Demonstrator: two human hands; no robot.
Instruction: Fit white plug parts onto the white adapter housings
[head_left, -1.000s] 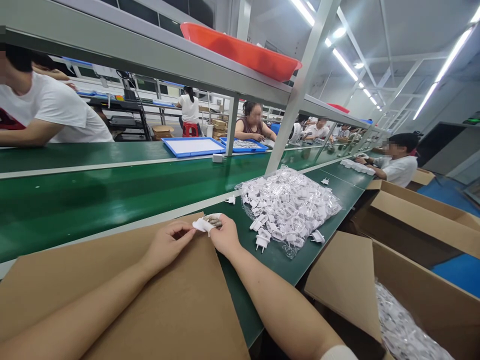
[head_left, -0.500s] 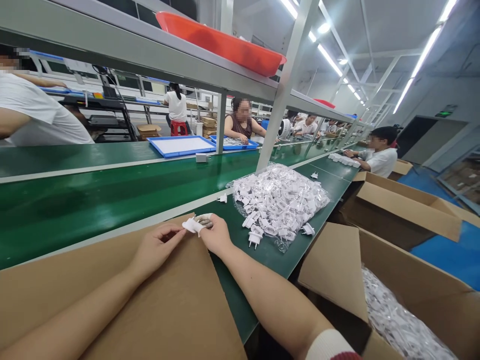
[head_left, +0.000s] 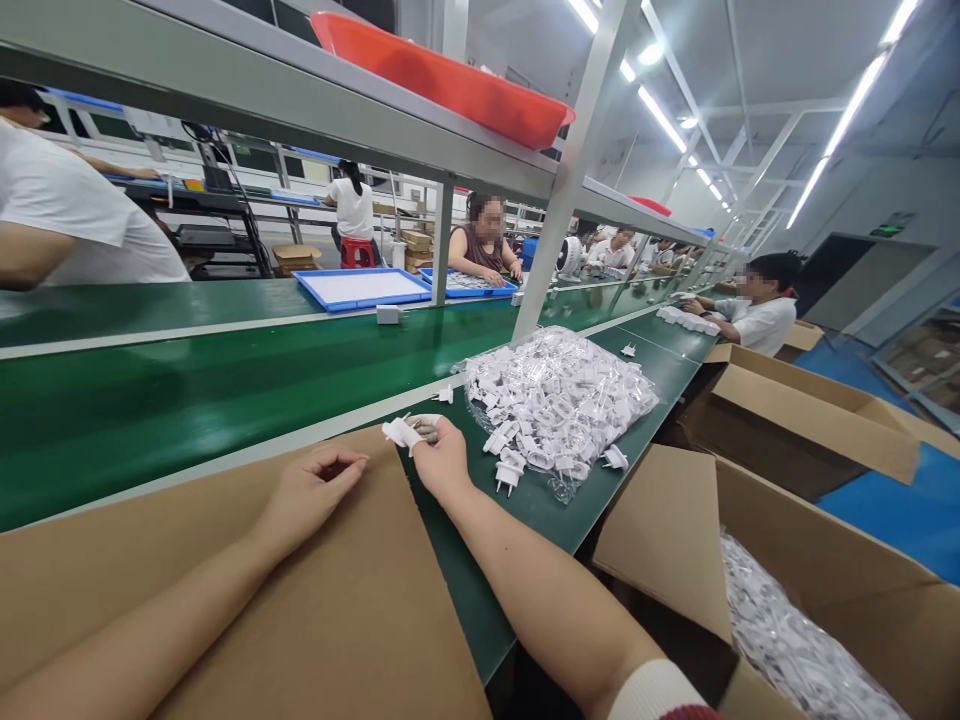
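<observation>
My right hand (head_left: pixel 439 460) is closed round a small white plug part (head_left: pixel 400 432), held just past the far edge of a brown cardboard sheet (head_left: pixel 247 620). My left hand (head_left: pixel 311 490) rests on that cardboard with its fingers curled in, thumb and fingertips pinched together; I cannot see anything in them. To the right of my right hand lies a heap of white plug parts (head_left: pixel 559 400) on clear plastic, with a few loose plugs (head_left: pixel 508 470) at its near edge.
A green conveyor belt (head_left: pixel 187 390) runs in front of me under a metal shelf with a red tray (head_left: pixel 442 80). Open cardboard boxes (head_left: pixel 750 560) stand at my right, one holding white parts. Other people sit along the line; blue trays (head_left: pixel 360 288) lie across the belt.
My hands have come apart: the left let go of the white part and drew back onto the cardboard, while the right keeps it and has shifted slightly right and away.
</observation>
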